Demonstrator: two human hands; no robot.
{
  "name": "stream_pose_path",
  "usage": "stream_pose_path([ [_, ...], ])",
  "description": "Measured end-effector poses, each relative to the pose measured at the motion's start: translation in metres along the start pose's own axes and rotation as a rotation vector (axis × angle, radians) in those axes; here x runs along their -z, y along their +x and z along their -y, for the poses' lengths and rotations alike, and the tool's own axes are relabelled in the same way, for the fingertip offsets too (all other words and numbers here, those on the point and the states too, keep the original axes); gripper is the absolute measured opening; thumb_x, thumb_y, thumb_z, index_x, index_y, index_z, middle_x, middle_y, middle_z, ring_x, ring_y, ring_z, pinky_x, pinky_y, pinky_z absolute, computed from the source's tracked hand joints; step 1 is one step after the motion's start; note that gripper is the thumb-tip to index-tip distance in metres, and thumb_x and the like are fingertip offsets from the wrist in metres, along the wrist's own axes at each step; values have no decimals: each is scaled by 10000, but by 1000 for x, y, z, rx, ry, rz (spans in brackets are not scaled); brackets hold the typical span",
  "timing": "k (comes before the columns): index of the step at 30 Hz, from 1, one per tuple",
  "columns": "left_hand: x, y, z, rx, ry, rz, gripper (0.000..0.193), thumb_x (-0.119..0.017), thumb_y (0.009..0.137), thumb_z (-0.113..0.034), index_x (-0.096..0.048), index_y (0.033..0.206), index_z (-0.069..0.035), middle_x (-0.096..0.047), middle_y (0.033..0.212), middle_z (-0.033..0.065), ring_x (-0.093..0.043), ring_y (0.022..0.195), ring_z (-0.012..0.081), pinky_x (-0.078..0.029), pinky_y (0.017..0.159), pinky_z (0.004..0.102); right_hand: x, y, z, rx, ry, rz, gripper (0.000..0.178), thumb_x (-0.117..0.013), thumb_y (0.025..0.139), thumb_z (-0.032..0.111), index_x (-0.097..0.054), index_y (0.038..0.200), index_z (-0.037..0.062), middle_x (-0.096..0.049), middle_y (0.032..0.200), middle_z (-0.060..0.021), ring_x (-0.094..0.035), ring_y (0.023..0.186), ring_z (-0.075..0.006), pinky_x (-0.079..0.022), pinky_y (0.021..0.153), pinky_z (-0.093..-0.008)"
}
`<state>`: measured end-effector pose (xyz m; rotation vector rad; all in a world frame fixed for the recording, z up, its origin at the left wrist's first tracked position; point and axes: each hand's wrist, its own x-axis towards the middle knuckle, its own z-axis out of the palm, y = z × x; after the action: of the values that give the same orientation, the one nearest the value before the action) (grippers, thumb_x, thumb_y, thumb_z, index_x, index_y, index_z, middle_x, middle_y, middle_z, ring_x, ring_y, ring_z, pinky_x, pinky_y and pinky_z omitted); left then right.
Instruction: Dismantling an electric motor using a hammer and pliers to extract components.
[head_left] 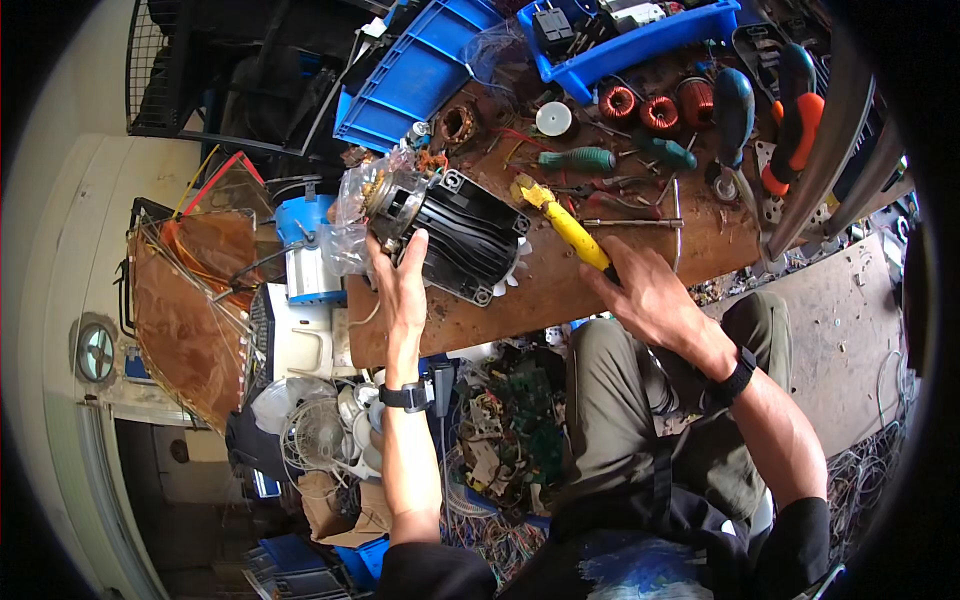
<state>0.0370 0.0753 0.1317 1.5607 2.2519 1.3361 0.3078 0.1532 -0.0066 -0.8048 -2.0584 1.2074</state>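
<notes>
A black motor (465, 245) with a ribbed housing lies tilted on the workbench, its white fan blades showing at the near right end. My left hand (402, 285) grips the motor's left end, thumb on top, the other fingers partly hidden behind it. Clear plastic wrap (352, 215) bunches around that same end. In my right hand (645, 300) is a yellow-handled tool (570, 232), closed on at its dark near end. Its far end, scuffed and brownish, points toward the motor and is apart from it; the exact kind of tool is unclear.
Screwdrivers (578, 159), pliers (625, 195) and copper coils (658, 112) lie on the wooden bench (715, 245). Blue bins (410, 70) stand behind. Metal bars (825, 160) rise at the right. Below the bench edge sits a heap of circuit boards (515, 430).
</notes>
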Motion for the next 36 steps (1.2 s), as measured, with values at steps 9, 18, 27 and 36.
stream_pose_path([
  [9,2,-8,22,-52,-13,-36,735,-711,948,-314,-381,1500,42,-552,1364,189,-515,1239,284,-354,1114,402,-3,-5,-2,189,-105,-88,452,-625,1017,272,-519,1283,-78,-615,1016,-245,-601,827,-421,-483,752,-507],
  [18,0,1,18,-2,-90,-1,702,-694,960,-289,-391,1512,23,-540,1406,158,-503,1264,255,-343,1130,386,-5,-4,-4,27,-25,-57,482,-584,1029,349,-537,1322,-30,-652,1075,-260,-609,953,-464,-468,841,-540],
  [27,3,5,19,-7,-108,-9,645,-671,963,-262,-435,1489,27,-570,1380,150,-521,1238,248,-354,1120,383,-6,-3,-2,105,-41,-96,422,-614,1019,301,-532,1232,-53,-622,966,-252,-608,839,-438,-473,760,-537],
  [36,-3,-5,5,-5,-38,-20,642,-679,962,-265,-428,1475,27,-577,1345,148,-521,1216,247,-359,1108,383,1,-3,3,-5,-7,-6,489,-573,1034,359,-534,1314,-39,-650,1023,-270,-603,930,-467,-458,825,-544],
])
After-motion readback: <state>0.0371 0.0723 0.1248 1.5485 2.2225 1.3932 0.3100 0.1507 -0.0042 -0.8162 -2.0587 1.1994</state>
